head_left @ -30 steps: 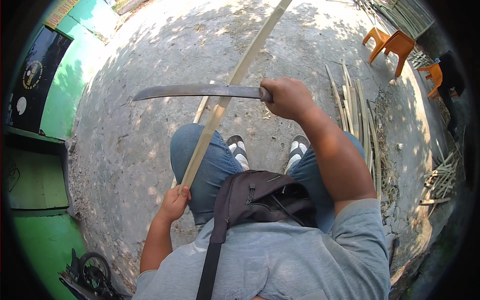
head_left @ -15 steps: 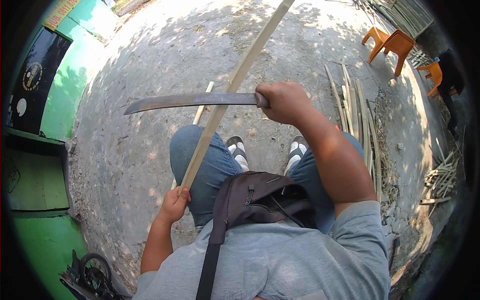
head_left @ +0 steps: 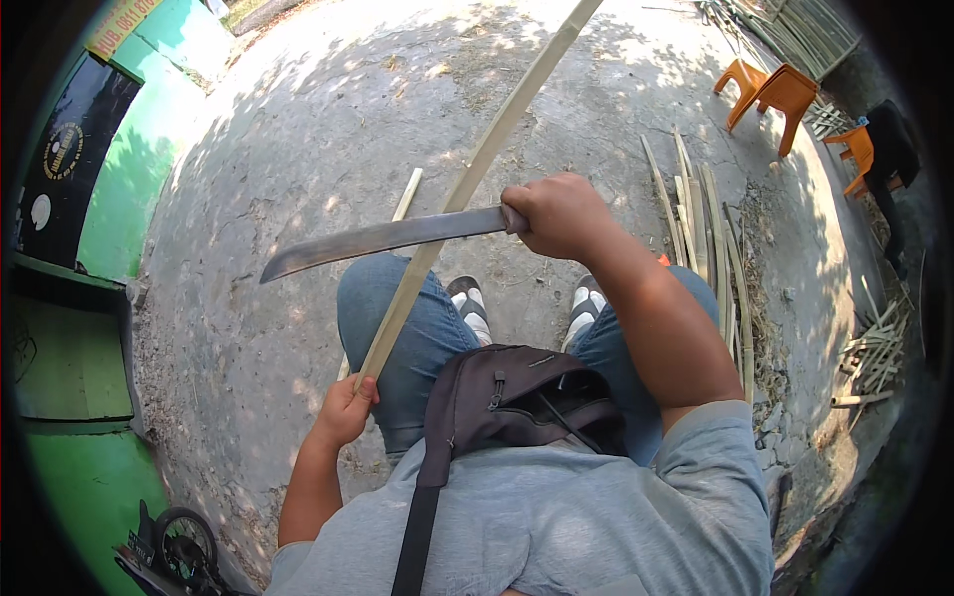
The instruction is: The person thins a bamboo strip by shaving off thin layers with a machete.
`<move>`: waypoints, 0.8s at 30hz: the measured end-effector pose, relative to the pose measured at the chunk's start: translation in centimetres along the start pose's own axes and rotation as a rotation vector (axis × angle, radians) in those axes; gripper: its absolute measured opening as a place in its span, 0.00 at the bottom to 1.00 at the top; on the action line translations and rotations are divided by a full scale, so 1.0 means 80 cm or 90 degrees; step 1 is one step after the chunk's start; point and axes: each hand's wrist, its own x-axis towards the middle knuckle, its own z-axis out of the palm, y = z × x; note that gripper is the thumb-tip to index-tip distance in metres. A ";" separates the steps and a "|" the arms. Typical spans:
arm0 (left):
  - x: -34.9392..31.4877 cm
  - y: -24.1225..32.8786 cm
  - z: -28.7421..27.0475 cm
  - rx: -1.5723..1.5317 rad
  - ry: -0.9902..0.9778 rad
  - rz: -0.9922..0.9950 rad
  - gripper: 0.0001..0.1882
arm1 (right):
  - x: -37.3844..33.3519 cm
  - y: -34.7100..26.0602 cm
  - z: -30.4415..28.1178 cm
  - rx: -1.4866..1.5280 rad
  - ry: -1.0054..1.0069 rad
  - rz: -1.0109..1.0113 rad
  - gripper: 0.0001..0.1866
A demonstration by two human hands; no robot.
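One strip (head_left: 397, 318) slants away rightward from my left hand (head_left: 348, 409), fingers pinching its end; my right hand (head_left: 559, 217) (nearer the crossing) clenches the crosswise knife (head_left: 383, 237).

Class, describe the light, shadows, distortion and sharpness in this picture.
Head view: dappled shade across the concrete ground, washed out near the top; the base of the green wall curves with the fisheye; corners go black; the machete looks fairly sharp.

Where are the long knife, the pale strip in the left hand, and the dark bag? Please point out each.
Long knife (head_left: 378, 238): head view, middle of the blade.
Pale strip (head_left: 482, 159): head view, middle of its visible length.
Dark bag (head_left: 522, 373): head view, upper fabric panel.
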 end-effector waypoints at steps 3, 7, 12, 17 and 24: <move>0.000 -0.010 0.001 0.000 -0.008 0.023 0.28 | 0.004 0.003 0.003 -0.034 -0.019 -0.038 0.02; 0.002 -0.012 0.008 -0.001 0.013 0.076 0.27 | 0.009 0.039 -0.001 0.023 0.062 0.132 0.02; 0.002 -0.009 0.006 -0.003 0.010 0.058 0.27 | 0.002 0.027 -0.013 0.007 0.082 0.085 0.02; 0.004 -0.010 0.002 0.044 0.015 0.070 0.28 | 0.001 -0.003 -0.012 -0.039 -0.010 0.030 0.04; -0.001 -0.001 0.020 0.124 0.099 0.129 0.28 | 0.003 0.022 -0.036 0.032 0.039 0.181 0.06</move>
